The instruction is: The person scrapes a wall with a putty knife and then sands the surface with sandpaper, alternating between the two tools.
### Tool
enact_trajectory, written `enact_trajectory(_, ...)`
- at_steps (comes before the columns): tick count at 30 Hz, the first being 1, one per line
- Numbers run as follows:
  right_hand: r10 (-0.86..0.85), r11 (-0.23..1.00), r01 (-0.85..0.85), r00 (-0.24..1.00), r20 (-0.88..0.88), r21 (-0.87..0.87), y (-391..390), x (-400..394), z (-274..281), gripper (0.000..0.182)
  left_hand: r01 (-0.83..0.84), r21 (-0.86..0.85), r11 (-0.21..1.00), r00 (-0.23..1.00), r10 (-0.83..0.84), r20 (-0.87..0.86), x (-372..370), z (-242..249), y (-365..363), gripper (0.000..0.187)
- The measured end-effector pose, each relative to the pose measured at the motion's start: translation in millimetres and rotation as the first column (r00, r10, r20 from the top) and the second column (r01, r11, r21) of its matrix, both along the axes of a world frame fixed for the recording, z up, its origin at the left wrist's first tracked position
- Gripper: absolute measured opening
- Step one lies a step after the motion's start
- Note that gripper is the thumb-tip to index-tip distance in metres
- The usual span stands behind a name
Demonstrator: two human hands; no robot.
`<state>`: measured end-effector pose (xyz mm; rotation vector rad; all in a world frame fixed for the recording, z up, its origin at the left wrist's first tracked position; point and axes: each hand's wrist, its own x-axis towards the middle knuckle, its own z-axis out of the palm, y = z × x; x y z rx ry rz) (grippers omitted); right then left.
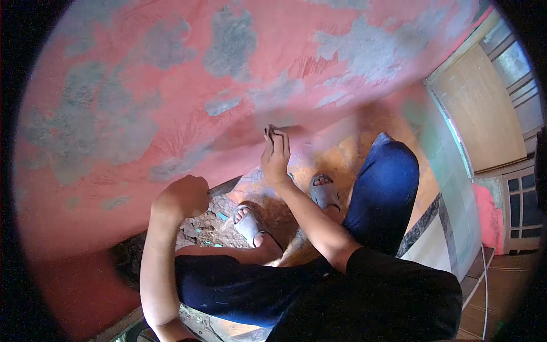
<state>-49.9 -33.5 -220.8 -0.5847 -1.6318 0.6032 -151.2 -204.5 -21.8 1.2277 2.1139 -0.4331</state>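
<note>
My left hand is a fist, with a flat dark blade sticking out past its fingers on the right, low against the pink wall. Further right, my right hand is raised near the wall's lower part, its fingers bent round a small dark folded piece whose kind I cannot make out. Grey patches show through the wall's pink paint.
Below the hands are my sandalled feet on a floor with crumbled debris. My bent knee is at the right. Beyond it are a wooden panel and a paned window or door.
</note>
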Motion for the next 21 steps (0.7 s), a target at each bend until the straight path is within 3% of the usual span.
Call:
enact_trajectory(3, -0.02, 0.999, 0.022, 0.999, -0.048, 0.036, -1, -13, 53, 0.017, 0.008, 0.006, 1.0, 1.0, -0.008, 0.002, -4, 1, 0, 0.028)
enact_trajectory(5, 0.059, 0.985, -0.042, 0.993, -0.099, 0.166, -1, -13, 74, 0.018, 0.032, 0.008, 0.999, 0.999, -0.032, 0.04, 0, -6, -5, 0.028)
enact_trajectory(6, 0.015, 0.976, -0.014, 1.0, -0.002, 0.219, 1, -9, 57, 0.018, 0.029, -0.021, 0.999, 0.999, -0.028, 0.043, 0, -4, -4, 0.028)
enact_trajectory(7, 0.018, 0.972, -0.015, 1.0, -0.013, 0.233, 4, -9, 31, 0.018, 0.025, -0.04, 0.999, 0.999, -0.024, 0.035, -2, 1, -2, 0.027)
enact_trajectory(9, 0.085, 0.994, -0.089, 0.995, -0.056, -0.07, 0, -5, -5, 0.021, 0.009, -0.004, 1.0, 1.0, -0.009, 0.02, -4, 0, -5, 0.027)
enact_trajectory(11, 0.06, 0.994, -0.064, 0.997, -0.04, -0.089, 1, -10, -18, 0.02, -0.003, 0.015, 1.0, 1.0, 0.003, 0.015, -5, 1, -8, 0.026)
enact_trajectory(14, 0.047, 0.987, -0.032, 0.995, -0.089, 0.155, -6, -15, 64, 0.016, -0.014, 0.034, 0.999, 0.999, 0.013, 0.03, -1, -1, -8, 0.026)
enact_trajectory(17, 0.056, 0.97, -0.049, 0.998, -0.023, 0.239, 1, -11, 50, 0.016, 0.003, 0.065, 0.998, 1.0, -0.004, 0.021, -4, -8, -8, 0.024)
enact_trajectory(18, -0.081, 0.966, 0.052, 0.991, 0.106, 0.252, 8, -11, 20, 0.017, 0.028, 0.059, 0.998, 1.0, -0.029, 0.009, -7, -11, -6, 0.023)
enact_trajectory(19, -0.08, 0.965, 0.053, 0.992, 0.097, 0.257, 12, -8, -10, 0.017, 0.052, 0.049, 0.997, 0.999, -0.052, -0.001, -7, -12, -7, 0.023)
enact_trajectory(21, -0.056, 0.996, 0.06, 0.996, 0.062, -0.062, 9, 0, -13, 0.018, 0.042, 0.059, 0.997, 0.999, -0.04, -0.029, -2, -2, -5, 0.022)
